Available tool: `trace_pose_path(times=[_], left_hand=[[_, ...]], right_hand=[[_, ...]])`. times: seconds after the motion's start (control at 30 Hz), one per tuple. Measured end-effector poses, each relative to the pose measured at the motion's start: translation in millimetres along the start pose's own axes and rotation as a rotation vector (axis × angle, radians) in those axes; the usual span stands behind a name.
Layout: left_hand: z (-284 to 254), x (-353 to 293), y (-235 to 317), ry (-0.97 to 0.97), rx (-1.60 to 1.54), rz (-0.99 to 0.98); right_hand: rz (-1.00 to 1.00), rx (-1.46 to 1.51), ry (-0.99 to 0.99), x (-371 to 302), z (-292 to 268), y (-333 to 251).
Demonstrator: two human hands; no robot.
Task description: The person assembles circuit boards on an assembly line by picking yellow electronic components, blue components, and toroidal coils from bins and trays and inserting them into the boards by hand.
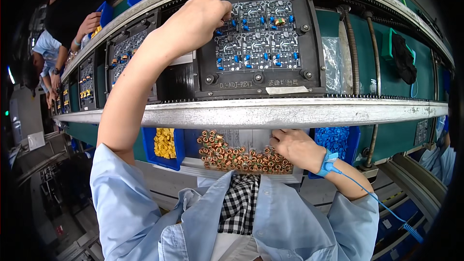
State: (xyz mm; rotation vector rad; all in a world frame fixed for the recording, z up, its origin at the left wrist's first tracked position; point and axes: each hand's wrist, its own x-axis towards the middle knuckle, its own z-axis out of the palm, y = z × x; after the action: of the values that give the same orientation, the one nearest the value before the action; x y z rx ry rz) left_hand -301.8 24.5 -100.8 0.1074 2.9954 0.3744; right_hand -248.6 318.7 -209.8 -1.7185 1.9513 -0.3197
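Observation:
My left hand (202, 21) reaches across the rail to the upper left of a panel of dark circuit boards (258, 43). Its fingers are bent into a pinch, and whatever is between them is hidden. The panel lies in a black fixture (256, 88) and carries several small blue parts. One copper-wound toroid coil (279, 21) sits on it at the upper right. My right hand (297, 147), with a blue wrist strap (328, 163), rests at the right end of a metal tray (237, 137) of toroid coils (241, 158). Its fingers curl together there; their grasp cannot be made out.
A blue bin of yellow parts (165, 143) stands left of the tray, a bin of blue parts (332, 141) right. The metal rail (290, 113) runs between tray and fixture. More filled fixtures (126, 53) line the conveyor leftward, where another person's hand (90, 23) shows.

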Motion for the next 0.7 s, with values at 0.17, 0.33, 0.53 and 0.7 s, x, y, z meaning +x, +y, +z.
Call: trace_pose_path(times=[0.17, 0.33, 0.53, 0.7], left_hand=[[2.9, -0.5, -7.3, 0.051, -0.033, 0.062], [8.5, -1.4, -9.1, 0.103, 0.076, 0.115], [11.4, -1.2, -6.2, 0.161, 0.393, 0.284], [-1.0, -6.3, 18.6, 0.027, 0.077, -0.036]], right_hand=[[0.005, 0.011, 0.000, -0.7, 1.8, 1.6], [-0.059, 0.006, 0.121, -0.1, 6.1, 3.5], [-0.054, -0.009, 0.111, 0.0, 1.0, 1.2], [-0.032, -0.038, 0.077, -2.0, -1.4, -0.9]])
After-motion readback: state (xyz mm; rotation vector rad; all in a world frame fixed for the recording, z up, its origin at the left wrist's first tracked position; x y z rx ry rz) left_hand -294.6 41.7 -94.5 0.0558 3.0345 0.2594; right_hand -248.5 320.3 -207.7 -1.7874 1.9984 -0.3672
